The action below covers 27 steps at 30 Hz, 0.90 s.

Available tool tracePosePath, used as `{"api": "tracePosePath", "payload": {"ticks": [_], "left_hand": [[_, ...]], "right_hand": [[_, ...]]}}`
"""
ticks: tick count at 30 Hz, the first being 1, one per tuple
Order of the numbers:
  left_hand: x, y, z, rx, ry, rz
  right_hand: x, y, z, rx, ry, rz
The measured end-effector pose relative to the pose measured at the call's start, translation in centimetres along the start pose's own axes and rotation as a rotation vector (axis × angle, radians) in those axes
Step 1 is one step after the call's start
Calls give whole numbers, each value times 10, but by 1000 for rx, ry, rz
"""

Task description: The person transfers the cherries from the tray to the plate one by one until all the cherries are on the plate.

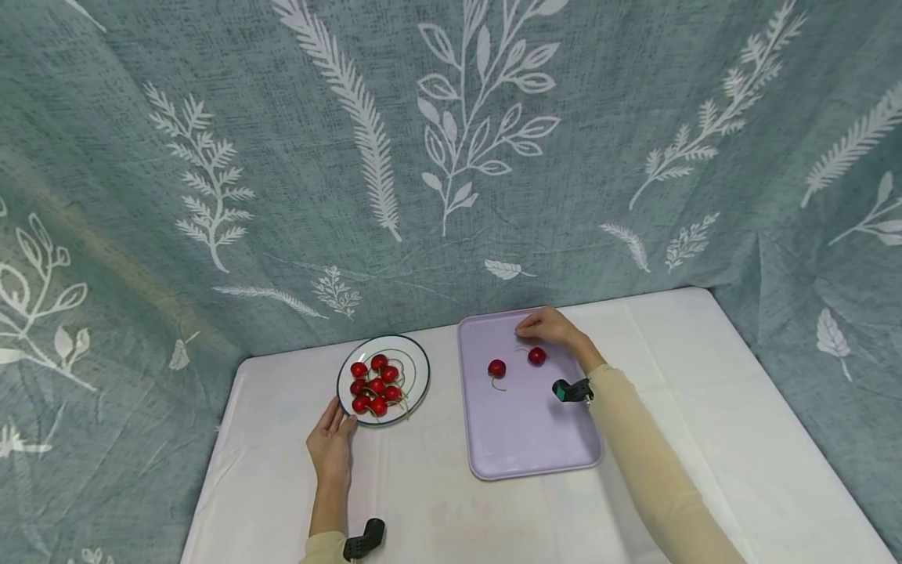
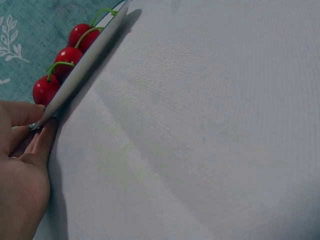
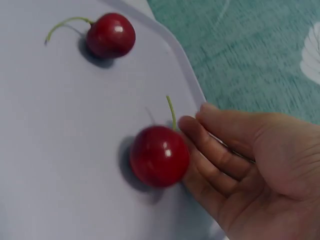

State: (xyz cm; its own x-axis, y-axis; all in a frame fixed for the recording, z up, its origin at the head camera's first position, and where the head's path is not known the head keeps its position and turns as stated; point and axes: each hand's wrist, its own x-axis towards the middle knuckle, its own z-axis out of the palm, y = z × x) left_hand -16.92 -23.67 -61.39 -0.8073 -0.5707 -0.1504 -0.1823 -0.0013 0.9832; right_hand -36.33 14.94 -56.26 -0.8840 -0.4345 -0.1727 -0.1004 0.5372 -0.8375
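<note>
My left hand (image 1: pixel 330 443) grips the near-left rim of a white plate (image 1: pixel 419 376) with a dark edge, thumb on top and fingers beneath. Several red cherries (image 1: pixel 377 386) with green stems lie on the plate; in the left wrist view the plate (image 2: pixel 82 75) appears edge-on. Over the far right of a lilac tray (image 1: pixel 528 435), my right hand (image 1: pixel 553 326) holds nothing, its fingers loosely bent. Right beside those fingertips is a cherry (image 3: pixel 160 156) with its stem free. A second cherry (image 1: pixel 496 368) lies on the tray farther left.
A white cloth (image 1: pixel 430 501) covers the table. Behind it hangs a green curtain (image 1: pixel 395 258) with white leaf prints, close to the far edges of the plate and tray. Dark wrist cameras sit on both of my sleeves.
</note>
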Motion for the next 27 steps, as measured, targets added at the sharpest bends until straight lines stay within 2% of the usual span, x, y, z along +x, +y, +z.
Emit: {"api": "tracePosePath", "payload": {"ticks": [4,11,15,23,27], "left_hand": [[0,0,0,4,1,5],[0,2,-1,-14,8,-2],[-1,3,-2,-6,3,2],[0,2,0,-13,10,-10],[1,2,1,-20,6,-11]], "right_hand": [[-2,4,-5,26,-72,-28],[-1,2,-8,-49,-182,-97],[-1,3,-6,-18,-198,-101],[-3,8,-2,45,-160,-105],[-5,6,-2,52,-191,-93]]}}
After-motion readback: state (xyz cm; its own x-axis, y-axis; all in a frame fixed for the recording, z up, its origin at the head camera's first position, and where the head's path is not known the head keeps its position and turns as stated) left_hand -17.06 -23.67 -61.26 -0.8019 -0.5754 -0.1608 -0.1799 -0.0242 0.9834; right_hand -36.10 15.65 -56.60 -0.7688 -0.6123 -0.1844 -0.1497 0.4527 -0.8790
